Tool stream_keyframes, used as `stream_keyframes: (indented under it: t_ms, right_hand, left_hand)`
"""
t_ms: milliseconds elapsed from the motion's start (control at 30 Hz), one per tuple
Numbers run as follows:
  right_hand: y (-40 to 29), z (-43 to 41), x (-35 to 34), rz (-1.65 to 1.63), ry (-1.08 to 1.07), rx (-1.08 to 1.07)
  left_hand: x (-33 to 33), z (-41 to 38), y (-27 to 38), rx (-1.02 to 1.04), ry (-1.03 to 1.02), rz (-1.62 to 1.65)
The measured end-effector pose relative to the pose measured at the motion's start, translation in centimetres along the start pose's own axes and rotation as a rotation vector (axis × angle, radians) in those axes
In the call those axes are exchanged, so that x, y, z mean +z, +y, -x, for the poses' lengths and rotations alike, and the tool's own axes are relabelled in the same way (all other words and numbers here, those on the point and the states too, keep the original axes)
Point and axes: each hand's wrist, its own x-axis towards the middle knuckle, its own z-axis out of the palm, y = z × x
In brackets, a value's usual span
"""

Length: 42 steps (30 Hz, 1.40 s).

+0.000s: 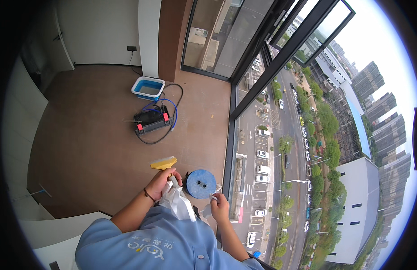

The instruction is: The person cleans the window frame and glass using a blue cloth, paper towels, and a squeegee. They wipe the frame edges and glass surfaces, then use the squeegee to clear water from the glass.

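My left hand [161,185] grips a yellow hand tool with a wide wedge-shaped head [164,163], which looks like a squeegee or scraper. Crumpled white thin material [177,201], paper or plastic, hangs from the same hand in front of my blue shirt. On the right, my right hand [220,208] is closed with thumb and fingers pinching a small pale piece [213,197], too small to identify. Between the hands, and below them, stands an object with a round blue top [201,184] and two dark holes, perhaps a stool.
A black machine with red latches [153,119], ringed by blue and black hoses, sits on the brown floor [93,135]. Behind it is a blue-and-white basin [148,88]. Dark-framed windows [232,135] line the right side, high above a street. One sash [324,33] stands open.
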Motion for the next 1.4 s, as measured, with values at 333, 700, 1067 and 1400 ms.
stream_keyframes:
  t_ms: [333,700,1067,1400]
  right_hand:
    - [21.7,-6.7,-1.7,0.514,-0.029,0.651]
    - [28.1,-30.7,2.1,0.494,-0.142,0.834]
    - [5.9,-89.8,-0.1,0.134,0.266,0.197]
    - [-10.0,-122.8,-9.5,0.257,0.573,0.069]
  left_hand:
    - [-9.3,-8.5,12.9,0.155,0.320,0.218]
    - [-11.8,-29.2,20.9,0.068,0.414,0.241]
    - [-5.1,-51.8,42.2,0.168,0.329,0.100]
    - [-6.8,-68.2,51.8,0.261,0.414,0.125]
